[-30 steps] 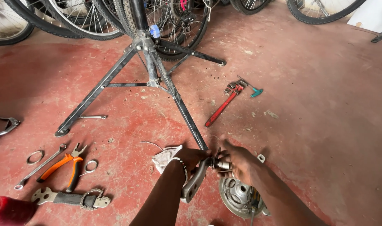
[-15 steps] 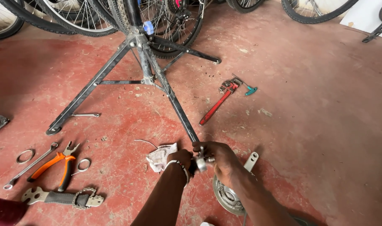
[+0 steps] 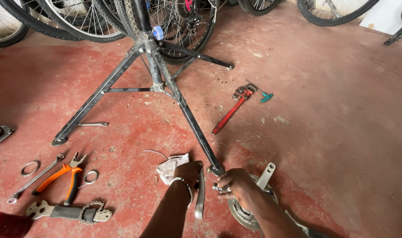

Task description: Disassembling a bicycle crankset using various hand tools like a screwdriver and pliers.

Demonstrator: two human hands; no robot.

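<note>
My left hand [image 3: 188, 173] grips a long metal wrench [image 3: 200, 196] that hangs down toward me. My right hand [image 3: 238, 185] is closed around a small silver fitting [image 3: 219, 188] at the centre of a bicycle crankset. The crankset's chainring [image 3: 240, 213] lies on the red floor under my right wrist, and its silver crank arm [image 3: 266, 175] sticks up to the right. Both hands work right at the foot of a repair stand leg [image 3: 196, 132]. A crumpled rag [image 3: 171, 166] lies just left of my left hand.
The black tripod repair stand [image 3: 150, 66] spreads across the red floor, with bicycle wheels [image 3: 77, 17] behind it. A red pipe wrench [image 3: 231, 112] and teal hex key [image 3: 266, 97] lie to the right. Orange pliers [image 3: 62, 176], a spanner [image 3: 35, 178], rings [image 3: 30, 168] and a chain whip [image 3: 66, 212] lie left.
The view has shifted so the hands sit lower in the frame. The left hand's wrench has swung down to near vertical, and the crank arm now shows to the right of my right hand.
</note>
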